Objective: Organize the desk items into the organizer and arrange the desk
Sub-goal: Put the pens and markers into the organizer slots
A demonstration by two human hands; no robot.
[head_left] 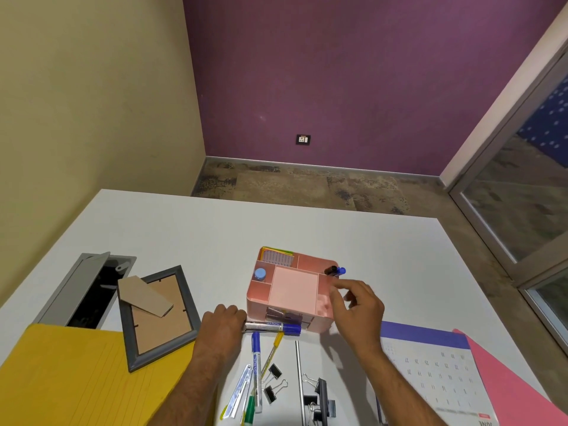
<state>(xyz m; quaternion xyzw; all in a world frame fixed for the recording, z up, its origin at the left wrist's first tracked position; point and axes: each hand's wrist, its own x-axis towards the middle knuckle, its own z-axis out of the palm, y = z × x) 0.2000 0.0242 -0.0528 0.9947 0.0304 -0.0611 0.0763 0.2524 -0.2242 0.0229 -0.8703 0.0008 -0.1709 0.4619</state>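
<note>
A pink organizer (293, 290) stands mid-desk, with sticky notes in its back left slot, a blue-capped bottle (260, 274) at its left, and black and blue markers (335, 270) upright in its right slot. My right hand (358, 302) hovers over the organizer's right side, fingers apart, holding nothing. My left hand (222, 325) is closed on a blue-capped marker (272, 327) lying in front of the organizer. More markers and pens (256, 370), several binder clips (275, 382) and a metal ruler (298, 376) lie close to me.
A grey picture frame (158, 315) lies face down at the left, partly on a yellow pad (61, 379). An open grey cable hatch (89, 287) is behind it. A desk calendar (430, 370) and a pink folder (516, 385) lie at the right.
</note>
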